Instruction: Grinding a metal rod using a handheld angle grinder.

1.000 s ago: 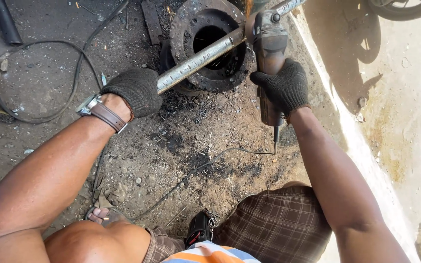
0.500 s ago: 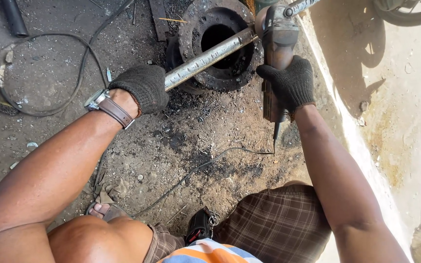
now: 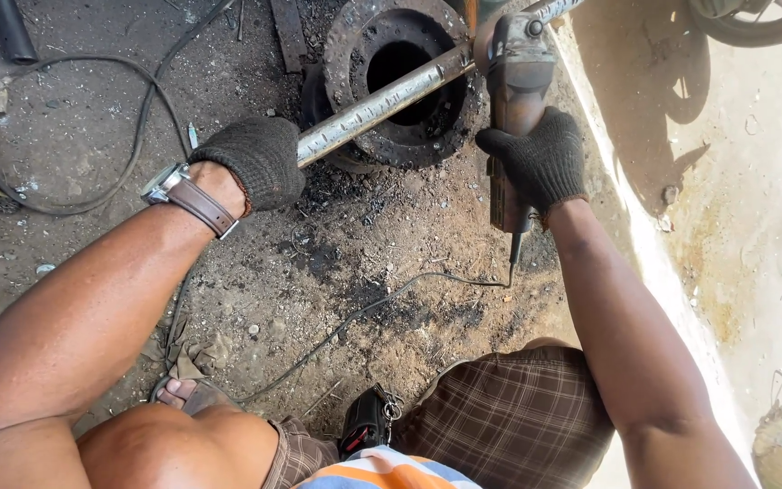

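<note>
left hand [image 3: 251, 163] gloved, grip wrapped tight around metal pipe [image 3: 382, 101], which lies across rusty flanged ring [image 3: 400, 136] on the ground. right hand [image 3: 536, 163] clenched on angle grinder [image 3: 513, 100] at the pipe. keep pipe pinned, wheel square, cord [image 3: 391, 303] clear.

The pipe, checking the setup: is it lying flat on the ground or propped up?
Propped: the pipe rests across the round metal hub, its near end held by the gloved left hand.

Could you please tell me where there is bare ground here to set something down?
Bare dirt lies inside the cable loop left of the left hand, and on the pale ground right of the right hand. It is crowded around the flanged ring, metal bar and grinder.
</note>
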